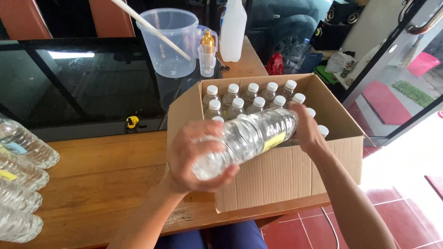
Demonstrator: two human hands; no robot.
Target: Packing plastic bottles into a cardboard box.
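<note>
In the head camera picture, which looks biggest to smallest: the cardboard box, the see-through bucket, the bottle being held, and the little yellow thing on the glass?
1. Cardboard box
2. See-through bucket; farther away, so unsure against the bottle
3. Held bottle
4. Little yellow thing

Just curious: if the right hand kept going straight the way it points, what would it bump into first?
Probably the white-capped bottles standing in the cardboard box; the right hand points up-left over them, though depth is unclear.

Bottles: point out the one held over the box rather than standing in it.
The clear bottle with the yellow label, gripped sideways by both hands; the others stand capped in the cardboard box.
</note>
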